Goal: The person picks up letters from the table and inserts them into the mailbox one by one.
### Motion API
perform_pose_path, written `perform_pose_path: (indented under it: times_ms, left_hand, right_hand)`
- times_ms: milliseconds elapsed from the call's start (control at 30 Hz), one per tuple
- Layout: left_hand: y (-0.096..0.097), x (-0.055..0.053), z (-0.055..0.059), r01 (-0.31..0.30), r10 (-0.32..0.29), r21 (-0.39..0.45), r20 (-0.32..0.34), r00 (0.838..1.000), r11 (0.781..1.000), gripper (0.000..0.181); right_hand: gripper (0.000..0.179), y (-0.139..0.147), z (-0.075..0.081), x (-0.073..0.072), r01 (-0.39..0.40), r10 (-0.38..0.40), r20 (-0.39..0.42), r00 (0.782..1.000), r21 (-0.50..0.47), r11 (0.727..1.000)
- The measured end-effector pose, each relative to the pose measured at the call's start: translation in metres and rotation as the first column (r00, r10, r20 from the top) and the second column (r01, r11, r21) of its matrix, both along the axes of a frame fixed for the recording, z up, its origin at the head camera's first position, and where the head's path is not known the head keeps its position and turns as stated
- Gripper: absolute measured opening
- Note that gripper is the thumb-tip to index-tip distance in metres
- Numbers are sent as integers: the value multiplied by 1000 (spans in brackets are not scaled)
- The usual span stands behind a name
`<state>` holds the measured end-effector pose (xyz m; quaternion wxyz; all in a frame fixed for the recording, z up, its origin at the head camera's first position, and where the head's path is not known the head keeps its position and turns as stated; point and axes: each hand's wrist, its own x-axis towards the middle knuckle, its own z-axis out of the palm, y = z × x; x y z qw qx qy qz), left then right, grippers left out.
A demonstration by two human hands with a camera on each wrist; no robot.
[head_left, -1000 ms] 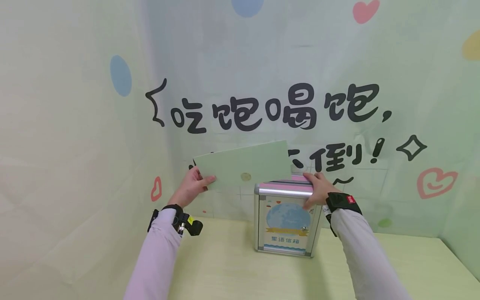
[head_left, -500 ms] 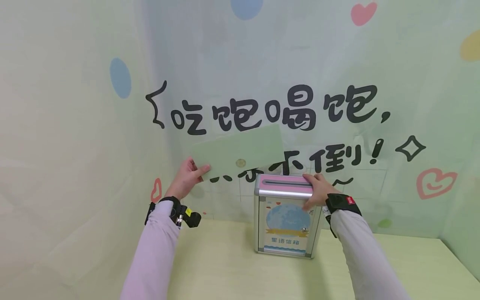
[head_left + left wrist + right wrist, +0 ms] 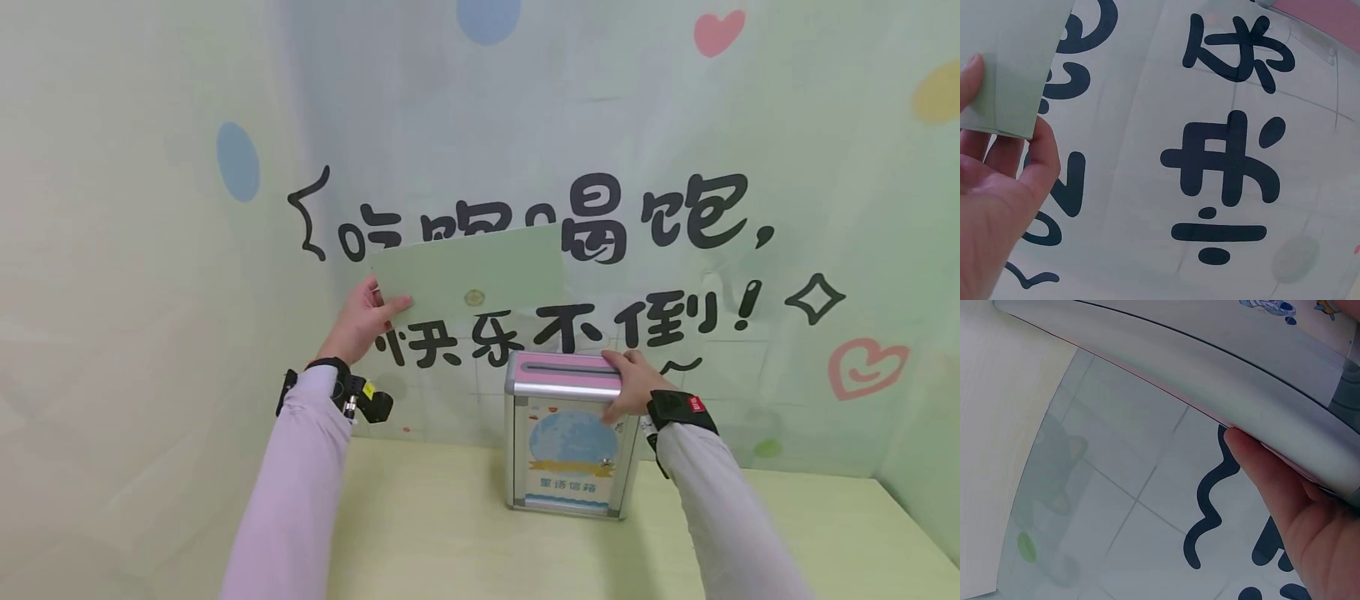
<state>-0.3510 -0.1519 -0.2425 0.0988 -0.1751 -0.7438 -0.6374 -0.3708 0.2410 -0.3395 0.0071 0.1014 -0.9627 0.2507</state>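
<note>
A pale green envelope [image 3: 510, 262] with a small round gold seal hangs in the air, pinched at its left end by my left hand [image 3: 360, 321]. In the left wrist view, the thumb lies on the front of the envelope [image 3: 1019, 69] and the fingers are behind its edge. Below and to the right, a mailbox [image 3: 570, 442] with silver edges, a pink top and a long dark slot stands upright on the table. My right hand [image 3: 633, 385] grips its upper right corner, thumb on the front and fingers over the top. The right wrist view shows the mailbox's silver side [image 3: 1210, 381] close up.
A pale wooden table [image 3: 427, 508] carries the mailbox near its back edge. Right behind it rises a printed wall covering [image 3: 480, 125] with large black characters and coloured shapes. Another wall [image 3: 135, 333] stands close by my left arm.
My left hand has raised the envelope up and slightly left, away from the mailbox top, so the slot now shows. The right hand keeps its grip on the mailbox.
</note>
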Motion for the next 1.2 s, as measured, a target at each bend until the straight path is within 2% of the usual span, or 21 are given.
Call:
perform_pose_path:
  times_ms: [233, 400, 600, 800, 933, 1033, 1133, 1200]
  left_hand:
    - [7, -1, 14, -44, 43, -85, -7, 999, 995, 38]
    - [16, -2, 29, -60, 53, -169, -47, 997, 984, 35]
    - [31, -5, 53, -104, 62, -307, -142, 988, 946, 27]
    - [50, -4, 71, -115, 42, -406, -183, 982, 907, 22]
    - [63, -2, 76, -107, 7, -460, -214, 977, 881, 20]
    - [71, -2, 79, -111, -13, -479, -246, 969, 871, 19]
    - [78, -5, 79, -108, -31, -482, -273, 962, 869, 18]
    - [82, -7, 79, -123, -31, -500, -289, 957, 857, 17]
  right_hand:
    - [107, 1, 1, 2, 17, -17, 6, 1000, 3, 1000]
    - [108, 0, 3, 3, 10, -10, -2, 1000, -6, 1000]
    - [106, 0, 6, 6, 9, -9, -3, 1000, 1, 1000]
    - [105, -1, 8, 9, 8, -8, -3, 1000, -7, 1000]
    - [105, -2, 6, 8, 10, -10, 11, 1000, -16, 1000]
    - [105, -2, 4, 6, 10, -9, 16, 1000, -23, 1000]
    - [106, -2, 2, 4, 8, -8, 10, 1000, -31, 999]
    - [106, -1, 1, 2, 3, -3, 6, 1000, -35, 999]
